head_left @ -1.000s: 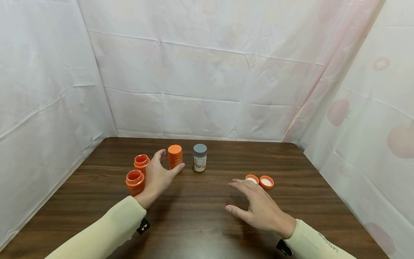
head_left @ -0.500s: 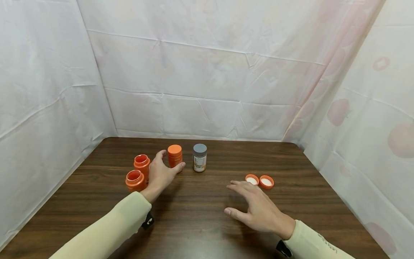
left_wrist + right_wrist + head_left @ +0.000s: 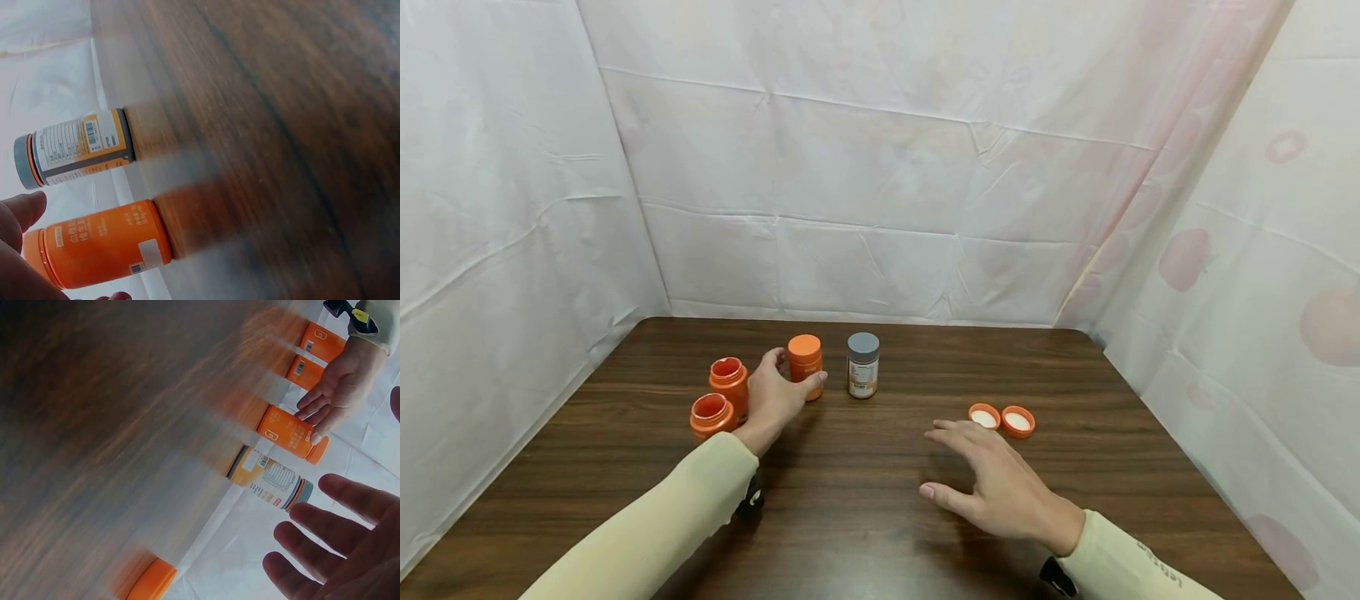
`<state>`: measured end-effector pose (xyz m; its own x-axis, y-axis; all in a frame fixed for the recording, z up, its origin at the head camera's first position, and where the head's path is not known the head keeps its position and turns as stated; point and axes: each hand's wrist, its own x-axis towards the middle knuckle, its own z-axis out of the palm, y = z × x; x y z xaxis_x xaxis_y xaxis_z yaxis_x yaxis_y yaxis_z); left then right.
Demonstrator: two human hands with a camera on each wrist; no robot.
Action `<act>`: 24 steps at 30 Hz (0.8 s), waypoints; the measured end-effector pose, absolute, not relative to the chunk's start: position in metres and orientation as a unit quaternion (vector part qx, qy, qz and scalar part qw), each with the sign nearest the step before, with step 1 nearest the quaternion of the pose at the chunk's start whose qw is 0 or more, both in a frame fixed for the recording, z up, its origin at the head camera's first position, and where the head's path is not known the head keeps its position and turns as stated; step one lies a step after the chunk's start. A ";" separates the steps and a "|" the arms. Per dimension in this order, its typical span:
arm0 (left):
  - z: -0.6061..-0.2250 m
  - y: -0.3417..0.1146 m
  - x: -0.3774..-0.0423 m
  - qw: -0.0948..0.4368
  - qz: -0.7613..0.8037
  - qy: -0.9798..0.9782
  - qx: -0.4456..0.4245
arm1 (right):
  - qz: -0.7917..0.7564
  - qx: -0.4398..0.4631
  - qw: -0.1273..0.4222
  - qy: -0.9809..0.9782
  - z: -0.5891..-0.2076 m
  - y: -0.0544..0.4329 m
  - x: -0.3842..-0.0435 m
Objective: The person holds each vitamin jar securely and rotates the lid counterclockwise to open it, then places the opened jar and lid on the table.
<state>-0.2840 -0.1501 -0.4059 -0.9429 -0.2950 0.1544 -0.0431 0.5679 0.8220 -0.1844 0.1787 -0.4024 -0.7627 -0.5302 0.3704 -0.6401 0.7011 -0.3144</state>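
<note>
My left hand reaches around the capped orange bottle, thumb in front and fingers on its left. In the left wrist view the thumb lies along one side of the orange bottle, seemingly a little apart from it; contact by the fingers is unclear. Just right of it stands a white-labelled bottle with a grey cap. My right hand hovers over the table with fingers spread, holding nothing. Beyond its fingertips lie two orange lids, white insides up, one partly covered by the hand.
Two uncapped orange bottles stand left of my left hand, the nearer one beside my wrist. All stand on a dark wooden table. Pale patterned sheets enclose its back and sides.
My left hand has shifted slightly rightward and closer around the capped orange bottle, its forearm moving right too. The right hand has barely moved. The bottles and lids stay in place.
</note>
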 end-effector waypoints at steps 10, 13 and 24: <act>-0.410 -0.151 -0.291 0.123 -0.466 -0.871 0.097 | 0.207 0.329 0.105 -0.916 -0.404 0.179 -0.183; -0.411 -0.152 -0.293 0.119 -0.470 -0.869 0.096 | 0.203 0.336 0.095 -0.915 -0.405 0.179 -0.182; -0.414 -0.153 -0.298 0.115 -0.465 -0.872 0.097 | 0.198 0.350 0.102 -0.910 -0.409 0.178 -0.182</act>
<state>-0.2982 -0.1529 -0.4142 -0.9549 -0.2754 0.1105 -0.0617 0.5485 0.8339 -0.1823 0.1781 -0.4090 -0.7348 -0.5961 0.3237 -0.6766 0.6775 -0.2885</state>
